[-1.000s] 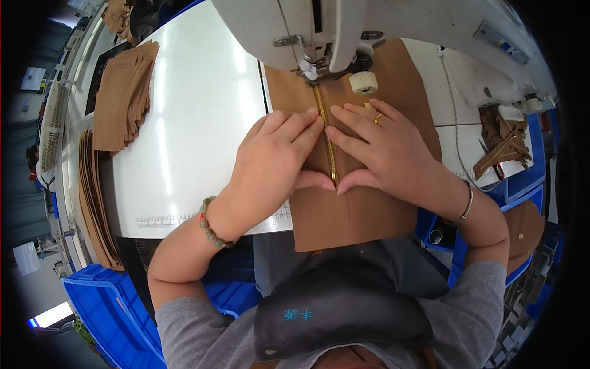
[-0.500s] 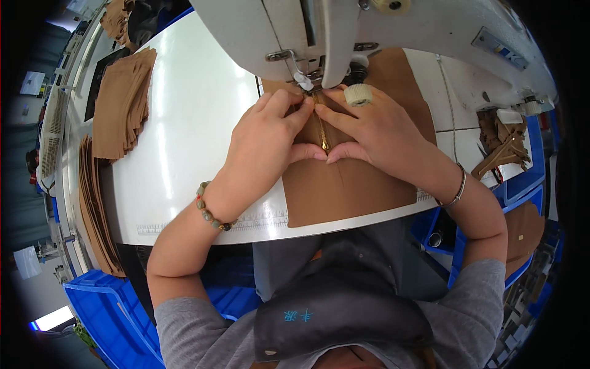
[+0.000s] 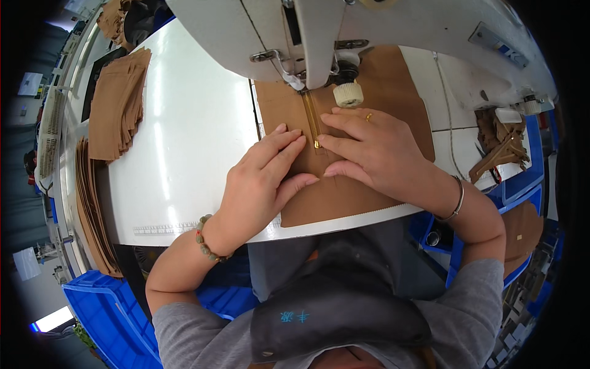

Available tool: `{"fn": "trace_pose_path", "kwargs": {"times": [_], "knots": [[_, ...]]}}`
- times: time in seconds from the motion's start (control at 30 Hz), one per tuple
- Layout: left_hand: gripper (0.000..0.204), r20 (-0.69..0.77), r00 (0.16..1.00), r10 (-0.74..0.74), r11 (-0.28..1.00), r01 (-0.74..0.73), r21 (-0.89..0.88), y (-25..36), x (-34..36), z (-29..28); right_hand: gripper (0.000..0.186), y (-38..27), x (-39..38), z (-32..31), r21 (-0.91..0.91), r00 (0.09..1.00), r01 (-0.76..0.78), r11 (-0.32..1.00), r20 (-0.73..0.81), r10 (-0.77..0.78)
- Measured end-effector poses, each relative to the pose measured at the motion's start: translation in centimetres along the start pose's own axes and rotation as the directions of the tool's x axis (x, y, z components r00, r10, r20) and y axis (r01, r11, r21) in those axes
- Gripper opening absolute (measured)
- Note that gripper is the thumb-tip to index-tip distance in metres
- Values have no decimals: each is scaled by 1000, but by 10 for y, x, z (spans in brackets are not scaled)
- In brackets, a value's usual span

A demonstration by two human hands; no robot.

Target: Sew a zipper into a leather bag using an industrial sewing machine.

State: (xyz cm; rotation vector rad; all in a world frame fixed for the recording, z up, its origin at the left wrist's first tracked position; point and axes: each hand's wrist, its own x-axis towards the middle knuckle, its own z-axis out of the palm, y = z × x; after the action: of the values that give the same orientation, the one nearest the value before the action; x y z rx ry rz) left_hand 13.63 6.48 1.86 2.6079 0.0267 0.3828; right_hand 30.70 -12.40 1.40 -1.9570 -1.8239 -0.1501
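Note:
A brown fabric panel point(image 3: 362, 197) lies under the white sewing machine point(image 3: 393, 21). Set in a slit of the panel is a gold zipper point(image 3: 311, 117), its upper end beneath the needle area and its slider point(image 3: 317, 144) toward me. My left hand point(image 3: 264, 169) rests on the fabric left of the zipper, fingers stretched out. To the right of it my right hand point(image 3: 375, 147) lies with spread fingers, one fingertip close to the slider. Neither hand grips anything; both press on the cloth. The needle itself is hidden by the machine head.
Stacked brown fabric pieces point(image 3: 117, 107) lie at the table's left, with more hanging folded pieces point(image 3: 92, 209) over its edge. Blue bins point(image 3: 110, 307) stand at lower left and right. Brown scraps point(image 3: 504, 144) sit by the machine. A ruler strip point(image 3: 166, 229) runs along the front edge.
Both hands have drawn back from the needle area toward me and moved apart. Their fingers have spread, leaving the zipper and its slider exposed. The zipper sits slightly further left.

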Motion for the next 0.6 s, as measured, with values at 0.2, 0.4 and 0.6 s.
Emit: {"fn": "trace_pose_path", "kwargs": {"times": [0.2, 0.4, 0.6], "knots": [[61, 25, 996, 88, 990, -90, 107, 6, 2, 1, 46, 0, 2, 0, 3, 998, 48, 999, -38, -48], [61, 66, 986, 151, 970, -161, 184, 6, 7, -4, 49, -2, 1, -1, -15, 999, 43, 999, 9, -43], [61, 59, 980, 191, 959, -199, 202, 0, 17, -7, 53, 2, 8, -2, -38, 999, 48, 998, -12, -49]]}}
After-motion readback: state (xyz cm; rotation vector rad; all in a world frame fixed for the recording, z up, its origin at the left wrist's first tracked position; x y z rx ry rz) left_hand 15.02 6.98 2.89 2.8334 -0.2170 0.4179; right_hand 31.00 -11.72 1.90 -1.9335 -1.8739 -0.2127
